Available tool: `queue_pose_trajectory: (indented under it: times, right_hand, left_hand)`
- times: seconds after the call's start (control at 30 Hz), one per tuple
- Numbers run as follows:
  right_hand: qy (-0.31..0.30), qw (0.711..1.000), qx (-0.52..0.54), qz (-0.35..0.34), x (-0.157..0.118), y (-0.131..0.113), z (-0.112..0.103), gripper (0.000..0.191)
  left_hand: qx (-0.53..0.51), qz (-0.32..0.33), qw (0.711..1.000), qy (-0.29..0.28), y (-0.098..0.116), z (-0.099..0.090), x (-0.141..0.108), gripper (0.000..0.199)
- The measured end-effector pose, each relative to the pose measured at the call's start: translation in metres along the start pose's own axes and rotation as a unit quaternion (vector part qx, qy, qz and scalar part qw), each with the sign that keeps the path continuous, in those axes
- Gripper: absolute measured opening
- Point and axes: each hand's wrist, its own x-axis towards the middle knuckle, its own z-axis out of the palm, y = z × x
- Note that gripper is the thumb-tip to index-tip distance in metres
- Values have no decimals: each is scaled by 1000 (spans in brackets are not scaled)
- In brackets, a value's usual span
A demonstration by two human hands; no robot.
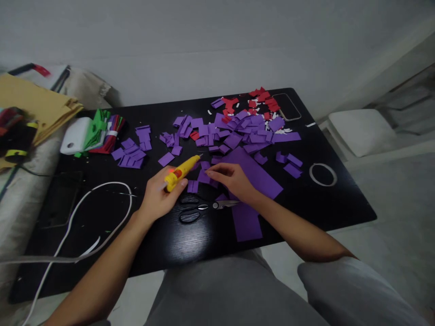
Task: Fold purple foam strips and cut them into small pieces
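My left hand [159, 192] is wrapped round a yellow hot glue gun [181, 173], whose nozzle points up and to the right over the table. Close to that nozzle, my right hand [234, 180] has its thumb and fingertips pinched together at a small purple foam piece [205, 175]. Just below the hands lies a pair of black-handled scissors [192, 210], blades toward the right and partly under my right wrist. Larger purple sheets [247, 224] lie beneath and beside my right forearm. A heap of small cut purple pieces [234, 129] spreads beyond my hands.
Red scraps [263, 97] and white bits lie at the back right, near a phone-shaped frame [287, 107]. A tape ring [322, 174] sits at the right. On the left are bundled coloured strips [105, 133], a white cord [73, 222] and a dark flat device [61, 199].
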Motion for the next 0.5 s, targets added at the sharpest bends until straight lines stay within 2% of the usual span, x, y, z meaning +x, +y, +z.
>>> queue_pose_trajectory:
  times: [0.1, 0.2, 0.4, 0.5]
  right_hand:
    - [-40, 992, 88, 77, -3, 1, 7, 43]
    - [-37, 985, 136, 101, -4, 2, 12, 45]
    - [3, 992, 100, 81, -5, -2, 11, 28]
    - [8, 996, 68, 63, -5, -4, 10, 27]
  left_hand:
    - [69, 114, 991, -19, 5, 2, 0, 18]
    - [82, 163, 983, -34, 7, 3, 0, 23]
    - [76, 152, 985, -17, 4, 4, 0, 22]
    - [55, 119, 991, 0, 4, 5, 0, 19]
